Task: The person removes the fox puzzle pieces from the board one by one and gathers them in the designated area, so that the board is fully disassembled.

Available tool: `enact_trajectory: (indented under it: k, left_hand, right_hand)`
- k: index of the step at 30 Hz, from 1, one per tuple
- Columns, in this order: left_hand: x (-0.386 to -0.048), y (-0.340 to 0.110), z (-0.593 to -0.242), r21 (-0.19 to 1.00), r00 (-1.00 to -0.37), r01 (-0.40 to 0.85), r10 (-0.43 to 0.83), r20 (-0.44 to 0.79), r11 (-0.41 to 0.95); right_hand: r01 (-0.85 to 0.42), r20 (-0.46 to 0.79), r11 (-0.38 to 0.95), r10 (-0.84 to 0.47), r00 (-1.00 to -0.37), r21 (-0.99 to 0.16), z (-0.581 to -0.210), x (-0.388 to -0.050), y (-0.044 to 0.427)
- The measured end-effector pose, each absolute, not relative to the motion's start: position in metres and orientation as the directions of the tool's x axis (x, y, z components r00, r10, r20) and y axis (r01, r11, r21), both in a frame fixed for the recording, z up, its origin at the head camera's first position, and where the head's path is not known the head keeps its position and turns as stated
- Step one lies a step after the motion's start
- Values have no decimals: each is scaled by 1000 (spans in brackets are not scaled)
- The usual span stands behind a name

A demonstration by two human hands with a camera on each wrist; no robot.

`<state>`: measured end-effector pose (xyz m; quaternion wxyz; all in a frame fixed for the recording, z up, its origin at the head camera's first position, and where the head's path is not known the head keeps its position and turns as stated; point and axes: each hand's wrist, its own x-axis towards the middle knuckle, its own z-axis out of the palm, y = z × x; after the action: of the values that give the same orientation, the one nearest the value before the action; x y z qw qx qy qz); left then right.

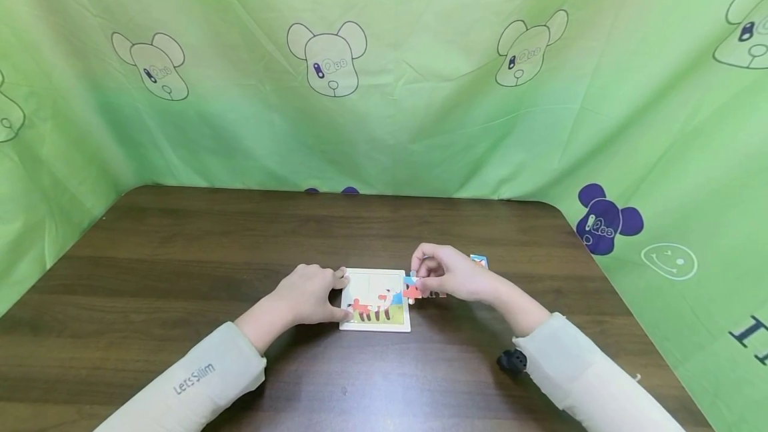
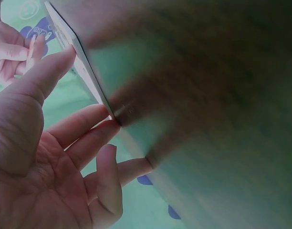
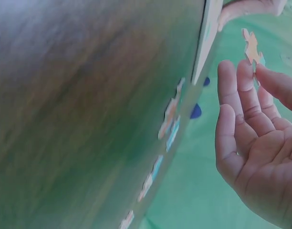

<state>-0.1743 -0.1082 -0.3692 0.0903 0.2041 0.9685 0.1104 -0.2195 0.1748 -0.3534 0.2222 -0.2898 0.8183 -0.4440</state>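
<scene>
A jigsaw puzzle board (image 1: 375, 329) with a pale frame lies on the table, its lower part filled with pieces showing a red and brown animal on grass. My left hand (image 1: 309, 293) holds the board at its left side, thumb near the front corner and fingers at the back one. In the left wrist view, the thumb and two fingertips touch the board (image 2: 91, 78). Just past the board's right edge, my right hand (image 1: 453, 273) pinches a puzzle piece (image 3: 252, 49) between thumb and fingertips, raised above the table. The palm hides part of the loose pieces in the head view.
Several loose puzzle pieces (image 3: 171, 112) lie on the wooden table (image 1: 240, 232) beneath and beyond my right hand, one a blue-edged piece (image 1: 479, 261). A black object (image 1: 512, 361) shows at the right cuff. A green patterned cloth (image 1: 384, 132) hangs around the table.
</scene>
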Motion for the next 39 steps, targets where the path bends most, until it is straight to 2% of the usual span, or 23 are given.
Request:
enact_trajectory:
  k: [7, 18, 30, 39]
  left_hand:
    - [-174, -108, -369, 252, -898, 382, 422, -124, 889]
    - [-175, -107, -370, 249, -895, 396, 432, -113, 884]
    - [-175, -108, -371, 253, -887, 407, 446, -117, 878]
    - [-170, -113, -371, 272, -865, 445, 488, -118, 853]
  right_hand:
    - [-263, -73, 394, -662, -746, -881, -348, -223, 196]
    - [-242, -88, 440, -607, -790, -865, -341, -223, 233]
    - [-158, -210, 532, -566, -797, -832, -353, -229, 255]
    - [-195, -249, 640, -536, -807, -744, -359, -235, 249]
